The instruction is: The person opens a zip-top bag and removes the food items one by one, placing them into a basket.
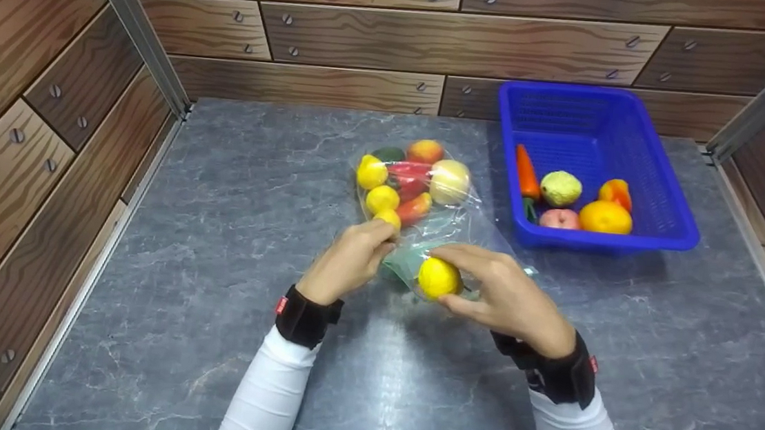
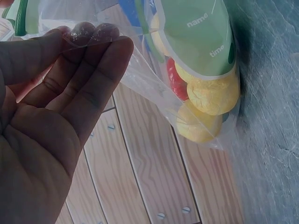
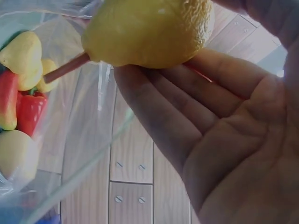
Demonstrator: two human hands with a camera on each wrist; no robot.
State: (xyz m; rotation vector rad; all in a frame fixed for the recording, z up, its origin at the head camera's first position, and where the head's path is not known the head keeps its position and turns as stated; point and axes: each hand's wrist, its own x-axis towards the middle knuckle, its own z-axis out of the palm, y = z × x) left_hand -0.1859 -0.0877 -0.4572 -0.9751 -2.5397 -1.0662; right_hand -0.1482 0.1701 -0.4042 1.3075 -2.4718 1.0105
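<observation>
A clear zip bag point(image 1: 454, 223) with a green printed panel point(image 2: 198, 39) lies on the table, its mouth toward me. Inside it are several toy fruits and vegetables, among them yellow fruits point(image 1: 382, 200), a red pepper point(image 3: 32, 111) and a pale round fruit point(image 1: 450, 182). With thumb and fingertips my left hand point(image 1: 349, 260) pinches the film at the bag's mouth. My right hand point(image 1: 517, 297) holds a yellow pear point(image 3: 145, 32) with a brown stem between thumb and fingers. The pear is at the bag's mouth, stem toward the bag; whether it is inside cannot be told.
A blue plastic basket point(image 1: 666, 174) stands at the back right. In it lie a carrot point(image 1: 527, 172), a pale green bumpy fruit point(image 1: 560, 189), a pink fruit point(image 1: 560, 219), an orange point(image 1: 606, 217) and an orange-red fruit point(image 1: 615, 192). Wood-patterned walls point(image 1: 360, 36) enclose the grey table point(image 1: 212, 262).
</observation>
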